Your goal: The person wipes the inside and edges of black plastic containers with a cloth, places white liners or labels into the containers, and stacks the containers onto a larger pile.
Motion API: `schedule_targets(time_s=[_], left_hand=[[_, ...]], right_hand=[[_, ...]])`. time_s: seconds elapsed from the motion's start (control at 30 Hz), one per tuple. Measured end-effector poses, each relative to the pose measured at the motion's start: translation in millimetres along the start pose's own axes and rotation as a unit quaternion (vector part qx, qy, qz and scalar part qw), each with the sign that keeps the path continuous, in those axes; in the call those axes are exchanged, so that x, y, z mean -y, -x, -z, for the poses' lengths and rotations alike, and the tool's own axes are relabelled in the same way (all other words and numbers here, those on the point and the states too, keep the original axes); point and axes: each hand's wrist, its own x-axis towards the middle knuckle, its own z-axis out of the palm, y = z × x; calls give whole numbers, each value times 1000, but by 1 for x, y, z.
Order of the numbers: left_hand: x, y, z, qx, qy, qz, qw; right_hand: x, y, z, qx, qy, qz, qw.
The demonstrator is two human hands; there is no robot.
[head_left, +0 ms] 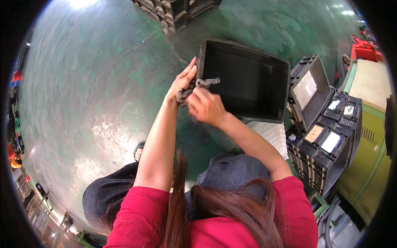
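Note:
A black plastic bin (248, 82), rectangular and hollow, faces me with its inside showing. My left hand (184, 80) is at its left edge, fingers stretched along the outer side and pressed against it. Just below, my right hand (205, 106) is closed round a grey twisted rag (208, 81), slightly smeared by motion. One end of the rag sticks out over the bin's lower left corner; another part bulges beside my left wrist. My right fingertips are partly hidden.
Black crates (178, 14) are stacked on the green floor (99, 87) ahead. To the right stand more black crates (326, 142) with paper labels, beside a yellow-green cabinet (366, 153). A white ridged sheet (271, 134) lies under the bin's lower edge. Something red (366, 50) stands at the far right.

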Motion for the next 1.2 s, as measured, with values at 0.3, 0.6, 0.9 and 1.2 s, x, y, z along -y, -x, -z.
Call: schedule_targets(time_s=[0.3, 0.6, 0.9, 1.2], left_hand=[[-9, 12, -29, -73, -107, 94, 987], [-13, 20, -64, -254, -381, -74, 886], [-1, 19, -59, -258, -405, -165, 861], [-7, 16, -67, -166, -531, -208, 804]], right_hand=[[-108, -119, 8, -98, 163, -72, 979], [-123, -108, 29, -28, 148, -208, 967], [-195, 43, 120, -120, 279, -216, 928], [-141, -38, 70, -53, 189, -357, 913]])
